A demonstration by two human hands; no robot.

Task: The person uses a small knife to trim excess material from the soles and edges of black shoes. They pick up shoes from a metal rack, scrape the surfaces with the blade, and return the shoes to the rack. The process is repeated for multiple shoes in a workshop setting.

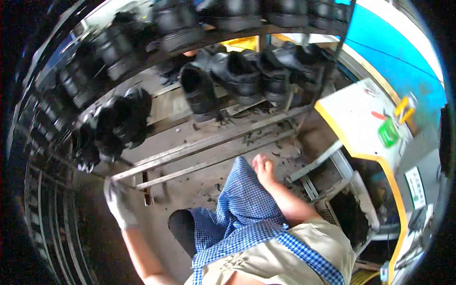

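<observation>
My left hand point(121, 206), in a whitish glove, is at the near left corner of a metal shoe rack point(204, 142). Its fingers seem closed around the frame there, though blur softens them. Bare and curled in, my right hand point(263, 168) hangs beside the blue-and-white checked apron point(249, 190) over my leg. No object shows in it. Black shoes stand on the rack: one shoe point(197, 92) is by itself in the middle, several more crowd to its right, and a cluster of dark shoes point(118, 121) sits at the left.
An upper tier of black shoes point(178, 23) crosses the top. At right stands a white table point(361, 118) with yellow edging, bearing a green container point(388, 133) and a yellow-handled tool point(404, 108). A chair point(354, 199) is below it. Dark scraps point(209, 192) litter the floor.
</observation>
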